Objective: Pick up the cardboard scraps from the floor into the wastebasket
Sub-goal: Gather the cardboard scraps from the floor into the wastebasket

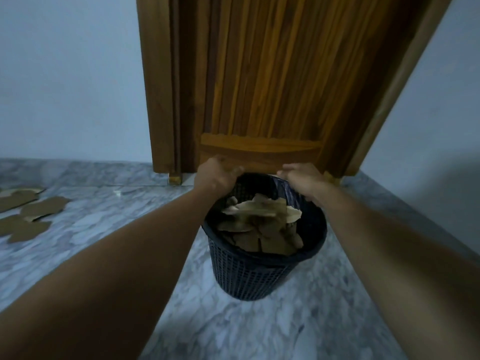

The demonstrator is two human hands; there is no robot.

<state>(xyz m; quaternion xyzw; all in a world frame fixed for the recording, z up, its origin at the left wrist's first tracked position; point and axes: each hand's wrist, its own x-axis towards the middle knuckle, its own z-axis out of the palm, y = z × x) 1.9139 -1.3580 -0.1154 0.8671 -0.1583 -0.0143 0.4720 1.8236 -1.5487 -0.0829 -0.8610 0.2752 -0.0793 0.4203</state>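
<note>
A dark blue mesh wastebasket (259, 276) stands in the middle of the marble floor, in front of a wooden door. It holds several brown cardboard scraps (262, 224) piled up to near its rim. My left hand (218, 175) curls over the far left part of the rim. My right hand (301, 181) lies on the far right part of the rim, its fingers pointing left. Both arms reach forward on either side of the basket. More flat cardboard scraps (28, 214) lie on the floor at the far left.
The wooden door (272, 87) and its frame stand right behind the basket, between pale walls. Grey marble floor (259, 331) spreads out in front and to both sides.
</note>
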